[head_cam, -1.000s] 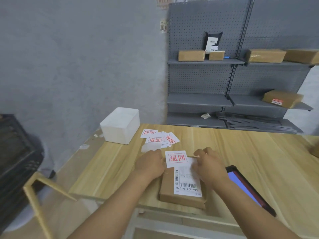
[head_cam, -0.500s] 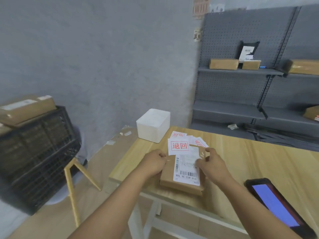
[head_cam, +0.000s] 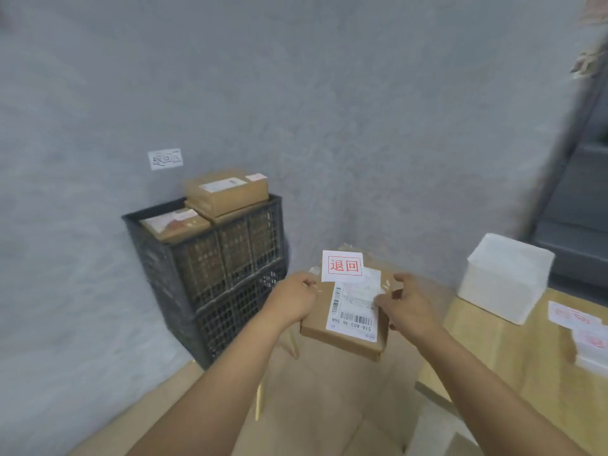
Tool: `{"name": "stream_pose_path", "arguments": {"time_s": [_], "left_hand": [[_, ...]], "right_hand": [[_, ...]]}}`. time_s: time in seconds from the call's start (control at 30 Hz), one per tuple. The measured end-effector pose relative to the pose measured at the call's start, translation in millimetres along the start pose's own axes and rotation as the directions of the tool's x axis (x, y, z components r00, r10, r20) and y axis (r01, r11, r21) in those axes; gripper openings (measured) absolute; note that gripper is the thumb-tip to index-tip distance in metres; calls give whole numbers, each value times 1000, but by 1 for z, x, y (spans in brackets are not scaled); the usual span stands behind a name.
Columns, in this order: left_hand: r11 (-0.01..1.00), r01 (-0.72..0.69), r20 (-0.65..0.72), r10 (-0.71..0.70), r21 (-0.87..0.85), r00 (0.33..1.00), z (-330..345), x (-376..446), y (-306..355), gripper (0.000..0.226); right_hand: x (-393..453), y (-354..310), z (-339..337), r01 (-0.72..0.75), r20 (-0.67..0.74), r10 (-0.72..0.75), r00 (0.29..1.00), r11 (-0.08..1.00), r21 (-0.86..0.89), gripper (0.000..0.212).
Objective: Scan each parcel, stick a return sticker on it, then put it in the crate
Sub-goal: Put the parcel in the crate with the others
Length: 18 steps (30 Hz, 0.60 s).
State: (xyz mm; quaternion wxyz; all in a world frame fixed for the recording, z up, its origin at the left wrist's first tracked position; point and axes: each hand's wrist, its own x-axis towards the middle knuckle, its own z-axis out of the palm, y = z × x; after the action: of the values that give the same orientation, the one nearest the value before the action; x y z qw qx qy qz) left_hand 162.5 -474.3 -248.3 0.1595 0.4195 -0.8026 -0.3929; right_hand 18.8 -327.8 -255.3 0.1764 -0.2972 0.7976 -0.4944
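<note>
A flat brown cardboard parcel [head_cam: 342,334] is in the air between my hands, off the table's left end. It carries a white shipping label with a barcode and a white return sticker [head_cam: 342,266] with red characters at its far edge. My left hand [head_cam: 292,299] grips its left side and my right hand [head_cam: 406,306] grips its right side. The black plastic crate [head_cam: 210,261] stands against the grey wall to the left, stacked on a second crate and filled with several brown parcels [head_cam: 227,192] that rise above its rim.
The wooden table [head_cam: 513,357] lies at the right, with a white foam box [head_cam: 506,278] on its corner and loose return stickers [head_cam: 585,330] beside it. A paper sign [head_cam: 165,158] hangs on the wall above the crate. Grey shelving shows at the far right.
I have lifted the parcel off the table and carried it left, and my view has swung left so the crate is now ahead. The tablet has left the view.
</note>
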Motion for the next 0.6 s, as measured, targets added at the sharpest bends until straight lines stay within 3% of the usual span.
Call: {"name": "stream_pose_path", "arguments": {"time_s": [0.23,0.6], "left_hand": [[991,131,-129,-127,21,984,-115,54,-93,20],[961,261,-318,-219,93,922,-242,178,-183,27]], "right_hand": [[52,-70,143,81,131,-86,988,996,46,42],[171,-147,319,141,309,-168,936,984,108,50]]}}
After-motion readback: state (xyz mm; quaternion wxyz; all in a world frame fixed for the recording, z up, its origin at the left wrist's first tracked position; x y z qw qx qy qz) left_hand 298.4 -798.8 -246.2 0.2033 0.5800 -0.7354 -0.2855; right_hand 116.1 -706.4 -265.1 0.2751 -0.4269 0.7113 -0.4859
